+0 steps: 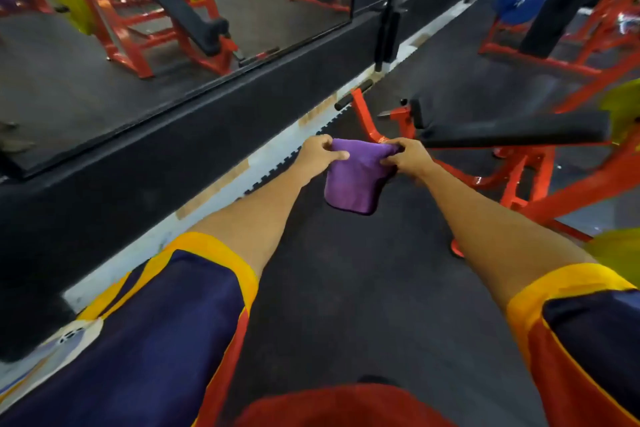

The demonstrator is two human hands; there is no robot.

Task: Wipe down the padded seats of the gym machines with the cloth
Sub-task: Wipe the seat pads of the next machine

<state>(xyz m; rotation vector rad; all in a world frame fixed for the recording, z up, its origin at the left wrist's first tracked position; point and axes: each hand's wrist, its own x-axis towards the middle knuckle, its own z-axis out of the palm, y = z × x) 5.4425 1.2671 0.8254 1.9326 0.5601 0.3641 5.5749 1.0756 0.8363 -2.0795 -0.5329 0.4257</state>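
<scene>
Currently pinching purple cloth [353, 180] by top edge with left hand [317, 156] and right hand [408, 158]; risks dropping it on floor [346, 288] through loose fingertip hold.

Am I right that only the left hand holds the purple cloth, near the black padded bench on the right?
Not quite: the head view shows both left hand and right hand gripping the purple cloth, near the black padded bench on the right.

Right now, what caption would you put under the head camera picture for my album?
Left hand and right hand grip a purple cloth near the black padded seat of a red machine.
</scene>
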